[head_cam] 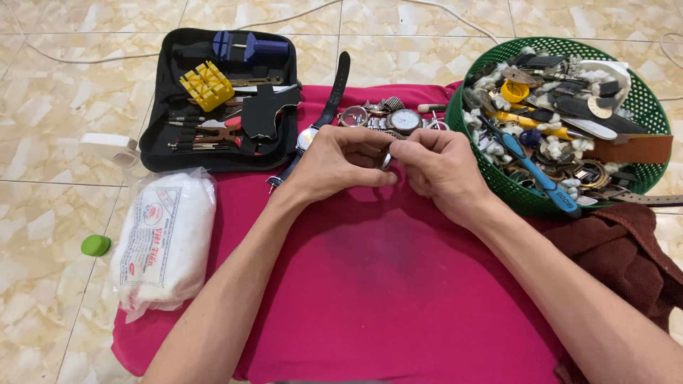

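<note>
Magenta cloth [370, 284] covers the tiled floor [43, 213] and serves as the landmark here. Above its middle, the left hand [340, 165] and the right hand [441, 171] meet, fingers curled tight around a small metal piece [385, 161] pinched between them; only a sliver of it shows, so its kind cannot be told. Just beyond the hands, at the cloth's far edge, lie several wristwatches [398, 119] and a black strap [334, 89], partly blocked by the knuckles. At the cloth's far right corner sits a green basket [644, 107] heaped with watch parts, bands and a blue-handled tool [530, 167]. Off the far left corner lies an open black tool case [160, 142] with a yellow block [206, 85]. On the cloth's left edge rests a plastic bag of white wadding [165, 238]; a green cap [95, 245] lies further left. A brown cloth [626, 249] at the right edge is cut off.
</note>
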